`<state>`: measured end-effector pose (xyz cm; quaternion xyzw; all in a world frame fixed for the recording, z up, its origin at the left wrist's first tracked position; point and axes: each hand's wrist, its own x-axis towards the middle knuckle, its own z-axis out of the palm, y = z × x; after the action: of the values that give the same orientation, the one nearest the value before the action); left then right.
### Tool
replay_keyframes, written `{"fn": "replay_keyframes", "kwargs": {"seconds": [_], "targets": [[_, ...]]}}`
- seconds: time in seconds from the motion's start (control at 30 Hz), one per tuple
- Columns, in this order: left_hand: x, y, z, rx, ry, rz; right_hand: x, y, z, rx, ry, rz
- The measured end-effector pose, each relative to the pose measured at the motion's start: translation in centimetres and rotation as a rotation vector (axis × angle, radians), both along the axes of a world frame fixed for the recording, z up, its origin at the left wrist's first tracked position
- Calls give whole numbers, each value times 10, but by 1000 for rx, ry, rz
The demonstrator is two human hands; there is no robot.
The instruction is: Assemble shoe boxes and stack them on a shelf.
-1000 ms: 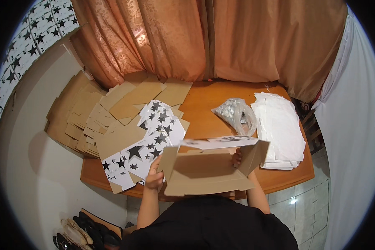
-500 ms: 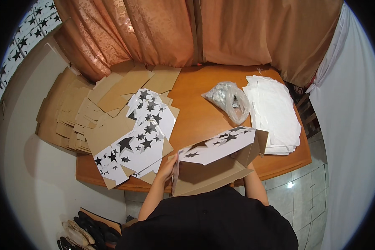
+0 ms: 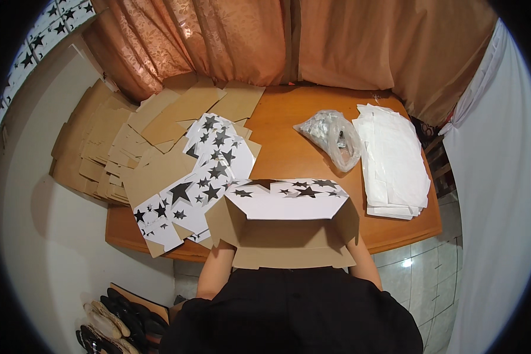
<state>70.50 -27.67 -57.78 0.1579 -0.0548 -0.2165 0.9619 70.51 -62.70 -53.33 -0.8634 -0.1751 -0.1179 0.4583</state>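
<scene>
I hold an open cardboard box [image 3: 286, 235] at the near edge of the table, close against my body. Plain brown shows inside it, and the white flap at its far side carries black stars. My left hand [image 3: 222, 250] is at the box's left side, largely covered by the spread side flap. On the opposite side, my right hand [image 3: 354, 248] supports the box, its fingers hidden behind the cardboard. Left of the box lie flat star-printed cardboard pieces [image 3: 209, 171], overlapping one another.
Stacked brown cardboard sheets [image 3: 100, 141] cover the left of the wooden table [image 3: 271, 127]. A clear plastic bag [image 3: 330, 138] with unclear contents lies right of the middle, beside a pile of white sheets [image 3: 392, 162]. Shoes [image 3: 121, 318] stand at lower left; orange curtains [image 3: 348, 41] hang behind.
The box has turned from a slant to nearly level, its opening now facing me more squarely. Both side flaps are spread outward, and my left hand has slipped behind the left one.
</scene>
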Motion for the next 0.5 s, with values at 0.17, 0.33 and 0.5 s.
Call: {"fn": "replay_keyframes", "kwargs": {"seconds": [0.17, 0.33, 0.5], "targets": [[31, -6, 3, 148, -35, 98, -16, 0, 1, 75, 32, -45], [7, -4, -25, 303, -67, 176, -22, 9, 3, 159, 67, -110], [-3, 11, -39, 467, -84, 285, -30, 19, 3, 246, 116, -144]]}}
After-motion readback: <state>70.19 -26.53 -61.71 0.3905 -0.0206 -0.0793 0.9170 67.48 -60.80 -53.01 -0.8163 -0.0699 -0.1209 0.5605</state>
